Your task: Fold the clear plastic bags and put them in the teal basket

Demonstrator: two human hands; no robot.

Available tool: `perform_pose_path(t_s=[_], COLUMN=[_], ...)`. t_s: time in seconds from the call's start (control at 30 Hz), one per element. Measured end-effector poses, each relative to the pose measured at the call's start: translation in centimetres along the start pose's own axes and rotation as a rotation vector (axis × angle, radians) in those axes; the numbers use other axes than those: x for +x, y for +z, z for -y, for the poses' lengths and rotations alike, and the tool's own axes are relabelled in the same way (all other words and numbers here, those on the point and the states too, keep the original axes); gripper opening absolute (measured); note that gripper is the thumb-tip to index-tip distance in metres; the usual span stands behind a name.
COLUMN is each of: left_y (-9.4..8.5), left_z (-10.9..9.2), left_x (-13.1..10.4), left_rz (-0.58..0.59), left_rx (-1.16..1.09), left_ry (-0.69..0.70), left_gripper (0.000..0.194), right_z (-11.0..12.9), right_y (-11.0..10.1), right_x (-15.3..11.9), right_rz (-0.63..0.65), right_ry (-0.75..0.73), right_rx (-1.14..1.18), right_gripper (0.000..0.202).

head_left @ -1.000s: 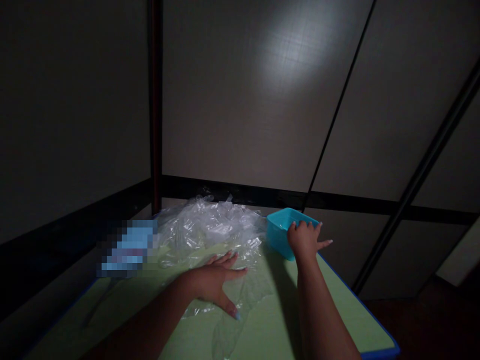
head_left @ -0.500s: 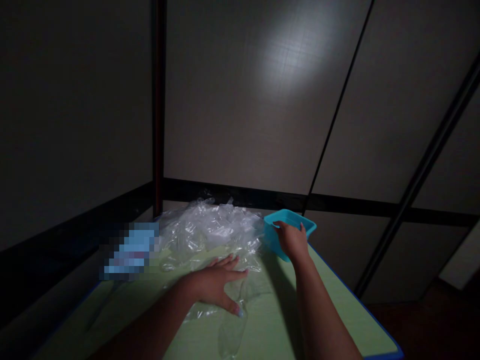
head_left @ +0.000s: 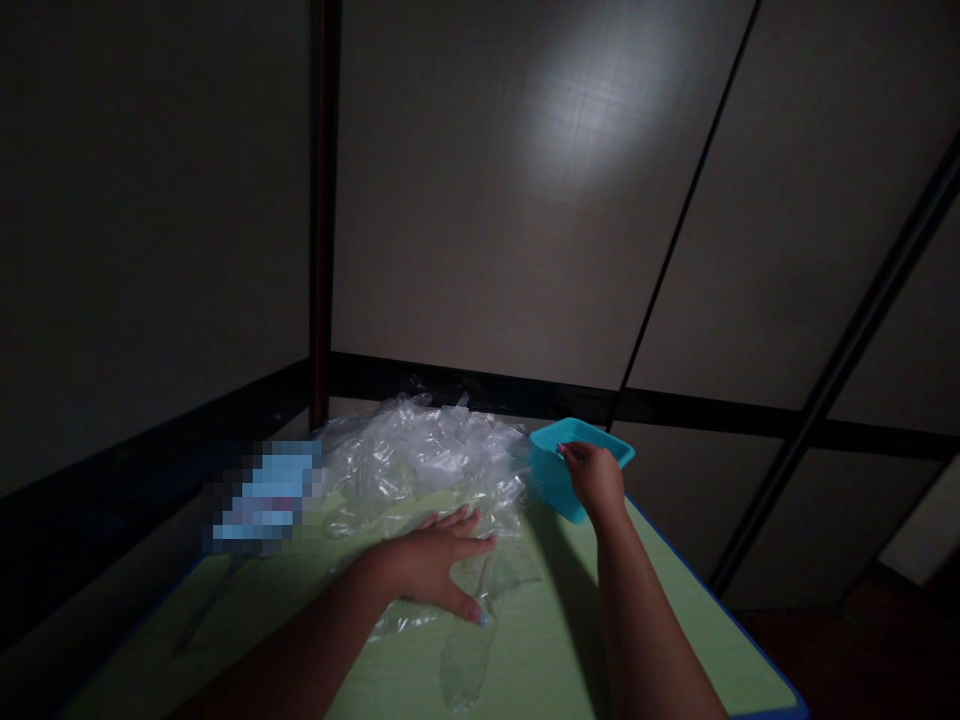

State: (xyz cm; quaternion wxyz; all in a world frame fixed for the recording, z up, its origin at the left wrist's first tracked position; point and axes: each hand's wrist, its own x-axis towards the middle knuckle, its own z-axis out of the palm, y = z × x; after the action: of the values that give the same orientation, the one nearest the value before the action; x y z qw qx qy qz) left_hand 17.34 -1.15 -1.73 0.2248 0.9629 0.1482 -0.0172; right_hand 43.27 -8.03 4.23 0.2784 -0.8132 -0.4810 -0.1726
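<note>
My left hand [head_left: 439, 565] lies flat with spread fingers on a thin sheet of clear plastic [head_left: 466, 665] on the pale green table. Just beyond its fingertips rises a crumpled heap of clear plastic [head_left: 427, 450]. My right hand [head_left: 598, 480] is over the near side of a turquoise plastic basket [head_left: 551, 490], its thumb and fingers drawn together in a pinch above the opening. Whatever the pinch holds, if anything, is too small to make out. The inside of the basket is mostly hidden.
At the left edge of the table [head_left: 390, 680] stands a light blue object [head_left: 274, 490], blurred out by pixels. Dark panelled doors [head_left: 480, 200] close off the back. A blue edging [head_left: 750, 640] runs along the table's right side.
My right hand's fingers, apart over the basket before, have come together in a pinch, and the hand has shifted slightly right. My left hand has stayed on the plastic.
</note>
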Motion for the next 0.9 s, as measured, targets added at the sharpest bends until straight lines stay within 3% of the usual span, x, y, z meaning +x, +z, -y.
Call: perform_pose_path(t_s=[0.43, 0.9], left_y=[-0.23, -0.12], left_z=[-0.31, -0.16], left_x=[-0.10, -0.14], left_rz=[0.008, -0.004], left_rx=[0.013, 0.009], left_ry=[-0.001, -0.001], left_gripper=[0.089, 0.087], right_z=[1.02, 0.93], right_y=[0.03, -0.48], right_x=[-0.70, -0.59], right_rz=[0.157, 0.082], right_ry=[-0.074, -0.039], right_rx=[-0.285, -0.104], right_gripper=[0.028, 0.017])
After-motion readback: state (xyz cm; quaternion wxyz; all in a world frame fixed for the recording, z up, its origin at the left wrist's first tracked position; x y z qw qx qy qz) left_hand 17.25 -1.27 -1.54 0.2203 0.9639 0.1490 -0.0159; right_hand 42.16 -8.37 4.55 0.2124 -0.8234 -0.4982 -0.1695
